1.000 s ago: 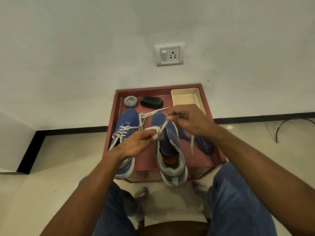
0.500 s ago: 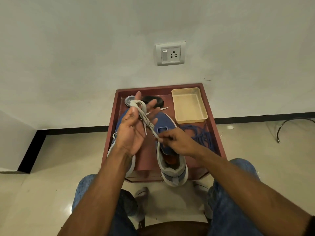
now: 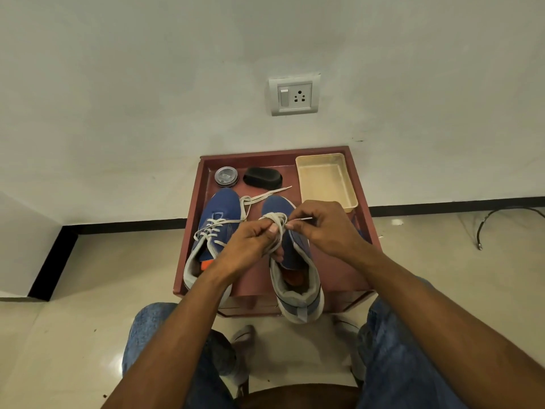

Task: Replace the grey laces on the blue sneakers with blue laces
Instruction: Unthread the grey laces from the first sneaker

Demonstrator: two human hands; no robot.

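**One sneaker stripped, one still laced**

A seated person winds a loose grey lace (image 3: 275, 228) into a small coil above the right-hand sneaker (image 3: 295, 261) on a low maroon tray table (image 3: 364, 219). The left hand (image 3: 250, 246) has the coil looped round its curled fingers, thumb pressed against it; the right hand (image 3: 327, 228) pinches the lace's free end, whose tip pokes out between finger and thumb.

By the look of it the job is under halfway. The right-hand sneaker shows no lacing where its upper is visible, so its grey lace appears to be the one being wound. The left-hand sneaker (image 3: 215, 231), just beside it on the table, still carries its grey lace (image 3: 218, 228), with loose ends trailing toward the far side. Neither shoe has a blue lace threaded.

The blue laces cannot be picked out with certainty: only a sliver of blue shows at the table's right edge behind the right wrist. The right-hand sneaker's eyelets lie hidden under both hands. At the table's far side sit a round tin (image 3: 226, 176), a black brush-like object (image 3: 262, 178) and an empty cream tray (image 3: 352, 184).
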